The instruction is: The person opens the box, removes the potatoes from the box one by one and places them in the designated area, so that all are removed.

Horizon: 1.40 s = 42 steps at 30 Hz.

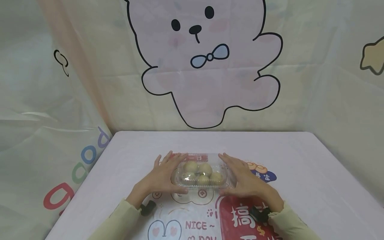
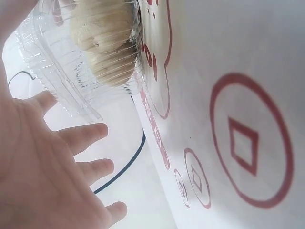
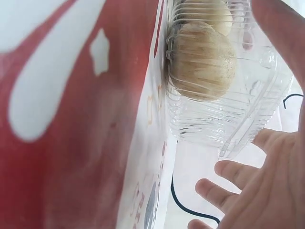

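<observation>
A clear plastic clamshell box (image 1: 176,178) with several round, pale yellow-brown balls (image 1: 205,169) inside sits on the table in front of me, its lid apparently down. My left hand (image 1: 164,176) is at the box's left side, thumb near the front edge and fingers spread towards the back. At the right side, my right hand (image 1: 244,176) mirrors it with spread fingers. Both wrist views show the fingers (image 2: 88,136) fairly straight beside the ridged plastic wall. Whether the fingertips and thumbs touch the box, I cannot tell. The kind of balls is unclear.
The white table (image 1: 135,146) carries printed drawings and lettering, including a red patch (image 1: 237,218) at the front right. A curtain with a cartoon bear (image 1: 198,83) hangs behind the table's far edge. A dark cable (image 3: 183,205) appears beyond the table in the wrist views.
</observation>
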Available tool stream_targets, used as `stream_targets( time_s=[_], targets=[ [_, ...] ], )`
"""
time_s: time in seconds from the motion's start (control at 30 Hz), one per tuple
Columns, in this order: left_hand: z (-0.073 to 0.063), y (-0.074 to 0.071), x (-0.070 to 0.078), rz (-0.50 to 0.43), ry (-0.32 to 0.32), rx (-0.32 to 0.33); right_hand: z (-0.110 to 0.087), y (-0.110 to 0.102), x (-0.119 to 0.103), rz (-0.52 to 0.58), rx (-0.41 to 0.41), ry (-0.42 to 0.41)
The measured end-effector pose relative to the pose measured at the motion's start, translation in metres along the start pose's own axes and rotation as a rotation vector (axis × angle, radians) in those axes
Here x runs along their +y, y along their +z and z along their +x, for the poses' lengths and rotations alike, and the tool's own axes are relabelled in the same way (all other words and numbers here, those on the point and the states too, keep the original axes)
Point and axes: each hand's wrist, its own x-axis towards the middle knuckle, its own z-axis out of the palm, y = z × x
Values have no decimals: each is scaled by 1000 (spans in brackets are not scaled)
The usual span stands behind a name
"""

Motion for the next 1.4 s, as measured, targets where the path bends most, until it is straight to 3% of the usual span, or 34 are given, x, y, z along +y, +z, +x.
stream_targets(
  time_s=[0.3, 0.5, 0.9, 1.4],
  targets=[
    [3, -1, -1, -1, -12, -13, 4, -1, 2, 10, -3, 11],
    [7, 0, -3, -13, -2, 14, 8, 0, 4, 22, 12, 22],
    [16, 1, -9, -15, -45, 13, 18, 2, 7, 33, 35, 48],
    [27, 0, -14, -39, -85, 37, 31, 0, 8, 49, -4, 100]
  ],
)
